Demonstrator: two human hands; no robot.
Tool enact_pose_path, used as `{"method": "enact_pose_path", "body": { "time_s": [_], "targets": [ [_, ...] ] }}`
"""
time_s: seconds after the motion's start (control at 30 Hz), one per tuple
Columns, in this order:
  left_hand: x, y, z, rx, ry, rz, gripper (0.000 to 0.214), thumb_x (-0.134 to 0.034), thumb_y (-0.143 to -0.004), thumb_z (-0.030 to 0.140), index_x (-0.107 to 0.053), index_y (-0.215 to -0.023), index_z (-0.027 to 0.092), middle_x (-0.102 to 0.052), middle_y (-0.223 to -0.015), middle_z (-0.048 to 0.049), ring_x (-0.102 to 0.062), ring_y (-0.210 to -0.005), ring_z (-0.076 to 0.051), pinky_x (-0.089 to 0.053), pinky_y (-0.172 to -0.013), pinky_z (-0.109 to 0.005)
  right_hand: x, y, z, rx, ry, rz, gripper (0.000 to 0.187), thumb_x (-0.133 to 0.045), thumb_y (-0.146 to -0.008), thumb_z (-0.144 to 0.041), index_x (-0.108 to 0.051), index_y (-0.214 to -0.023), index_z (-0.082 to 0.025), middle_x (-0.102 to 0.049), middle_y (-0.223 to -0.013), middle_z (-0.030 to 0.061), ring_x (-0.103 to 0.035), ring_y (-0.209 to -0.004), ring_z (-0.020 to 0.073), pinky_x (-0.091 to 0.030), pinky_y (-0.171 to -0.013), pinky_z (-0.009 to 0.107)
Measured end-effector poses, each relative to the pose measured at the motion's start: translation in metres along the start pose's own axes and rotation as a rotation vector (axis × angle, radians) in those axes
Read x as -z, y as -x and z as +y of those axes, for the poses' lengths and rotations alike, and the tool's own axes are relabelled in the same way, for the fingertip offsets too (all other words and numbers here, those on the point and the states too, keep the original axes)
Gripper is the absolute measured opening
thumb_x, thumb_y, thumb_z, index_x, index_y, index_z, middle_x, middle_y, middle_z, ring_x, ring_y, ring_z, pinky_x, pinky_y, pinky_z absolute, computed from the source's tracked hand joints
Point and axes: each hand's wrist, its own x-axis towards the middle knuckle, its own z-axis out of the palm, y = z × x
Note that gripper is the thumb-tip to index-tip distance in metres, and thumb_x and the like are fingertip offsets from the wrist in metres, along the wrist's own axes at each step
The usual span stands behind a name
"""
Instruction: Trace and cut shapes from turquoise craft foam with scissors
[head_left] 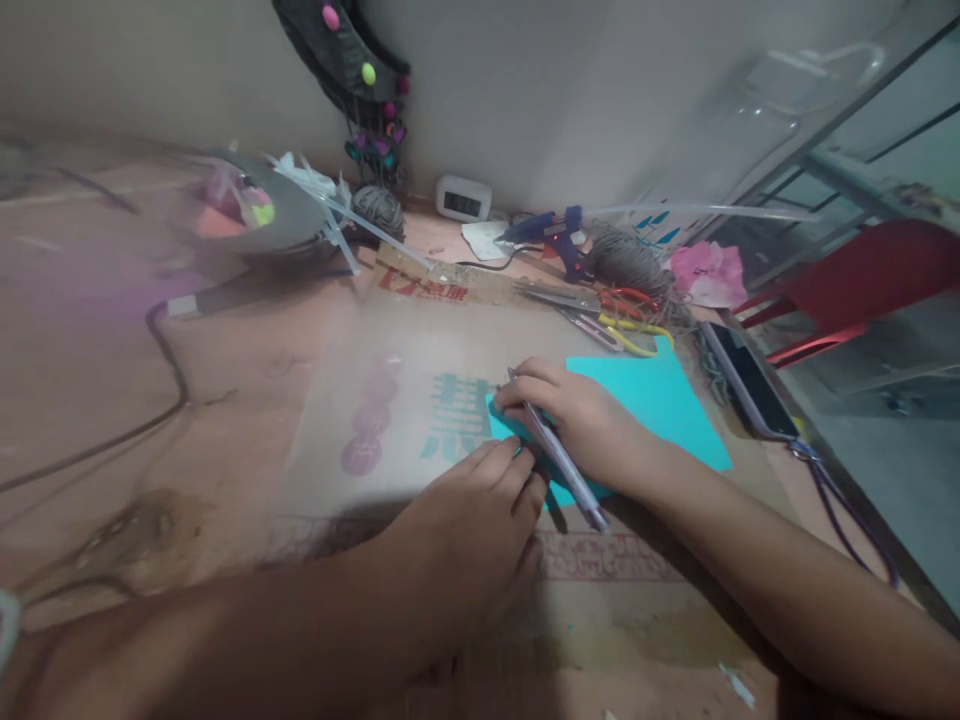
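Nearest you, your left hand (476, 510) sits with its fingers loosely curled, the tips at the near-left part of the turquoise paper (660, 405); whether they pinch it or only press is hidden. Your right hand (592, 415) is bent mostly closed, with a pale pen (566, 465) in its hold, though exactly which fingers clamp it is unclear. Its fingertips reach the paper's left corner, so the paper lies under and around that hand, on the printed sheet (397, 350).

To handle it well, press the paper flat with spread left fingertips, and let the pen settle firmly in your right hand so its long barrel doesn't knock your left knuckles. Light pressure should spare the paper from creasing.

Beyond your right forearm lies the phone (750, 380). Past the paper are the cutter (596, 330) and the scissors (626, 301); mind their edges if you slide the paper away from you. Farther back, the glue gun (566, 240) shows a red light, so treat it as hot.
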Motion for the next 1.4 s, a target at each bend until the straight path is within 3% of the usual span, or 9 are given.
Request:
{"method": "enact_pose_path", "body": {
  "time_s": [0.07,0.2,0.4,0.6,0.87,1.0,1.17,1.4],
  "targets": [
    [0.002,-0.001,0.000,-0.002,0.002,-0.010,0.044,-0.043,-0.101,0.034,-0.066,-0.125,0.006,-0.067,-0.127,-0.0173,-0.057,-0.120,-0.031,-0.041,-0.110,-0.044,0.003,0.001,-0.004,-0.033,0.007,-0.058,0.018,-0.048,-0.098,-0.014,-0.064,-0.095,-0.019,-0.058,-0.091,0.0041,-0.052,-0.077,0.0169,-0.038,-0.068,0.028],
    [0.003,-0.002,0.000,-0.004,0.047,-0.030,0.038,-0.046,-0.099,0.033,-0.069,-0.116,0.007,-0.070,-0.113,-0.0161,-0.061,-0.108,-0.030,-0.047,-0.102,-0.045,-0.001,-0.003,-0.005,0.006,0.166,0.001,0.024,-0.043,-0.098,-0.014,-0.066,-0.092,-0.019,-0.055,-0.085,0.0050,-0.045,-0.072,0.0191,-0.031,-0.063,0.030],
    [0.002,-0.001,0.001,0.014,0.052,-0.049,0.044,-0.043,-0.100,0.034,-0.065,-0.123,0.004,-0.067,-0.125,-0.0194,-0.057,-0.121,-0.033,-0.044,-0.108,-0.045,0.003,-0.003,-0.005,-0.039,-0.004,-0.042,0.018,-0.047,-0.099,-0.015,-0.064,-0.092,-0.019,-0.059,-0.091,0.0045,-0.053,-0.079,0.0174,-0.038,-0.069,0.028],
    [0.002,0.000,0.000,0.006,0.073,-0.022,0.041,-0.046,-0.099,0.034,-0.066,-0.122,0.007,-0.068,-0.123,-0.0163,-0.058,-0.117,-0.031,-0.044,-0.108,-0.044,-0.006,-0.008,0.002,0.002,0.094,0.031,0.020,-0.045,-0.101,-0.015,-0.063,-0.093,-0.018,-0.057,-0.091,0.0057,-0.053,-0.080,0.0187,-0.039,-0.070,0.029],
    [0.001,-0.001,0.000,-0.074,-0.082,0.000,0.042,-0.044,-0.100,0.035,-0.068,-0.118,0.005,-0.071,-0.119,-0.0169,-0.059,-0.117,-0.030,-0.043,-0.108,-0.043,0.000,-0.002,-0.004,-0.035,-0.073,-0.014,0.015,-0.048,-0.100,-0.014,-0.061,-0.094,-0.018,-0.057,-0.092,0.0034,-0.056,-0.081,0.0162,-0.043,-0.072,0.027],
    [0.000,0.000,-0.001,0.017,0.000,0.008,0.044,-0.048,-0.099,0.039,-0.067,-0.123,0.007,-0.068,-0.127,-0.0161,-0.057,-0.124,-0.031,-0.043,-0.109,-0.041,-0.006,-0.006,0.001,-0.017,0.017,0.060,0.015,-0.049,-0.100,-0.014,-0.062,-0.094,-0.017,-0.058,-0.093,0.0057,-0.055,-0.084,0.0188,-0.042,-0.073,0.030],
    [-0.001,0.000,-0.002,0.027,0.034,0.001,0.050,-0.051,-0.096,0.037,-0.063,-0.130,0.003,-0.066,-0.130,-0.0195,-0.057,-0.125,-0.033,-0.043,-0.111,-0.042,-0.002,0.001,0.000,-0.074,-0.124,-0.013,0.009,-0.055,-0.097,-0.013,-0.062,-0.095,-0.018,-0.059,-0.091,0.0016,-0.057,-0.082,0.0153,-0.042,-0.073,0.026],
    [-0.002,0.001,-0.001,0.035,0.058,0.013,0.049,-0.052,-0.095,0.036,-0.063,-0.130,0.004,-0.065,-0.133,-0.0191,-0.057,-0.125,-0.033,-0.045,-0.110,-0.042,-0.007,-0.011,0.007,-0.101,-0.023,0.101,0.014,-0.050,-0.098,-0.014,-0.063,-0.093,-0.017,-0.059,-0.094,0.0062,-0.056,-0.085,0.0202,-0.041,-0.075,0.032]
  ]
}}
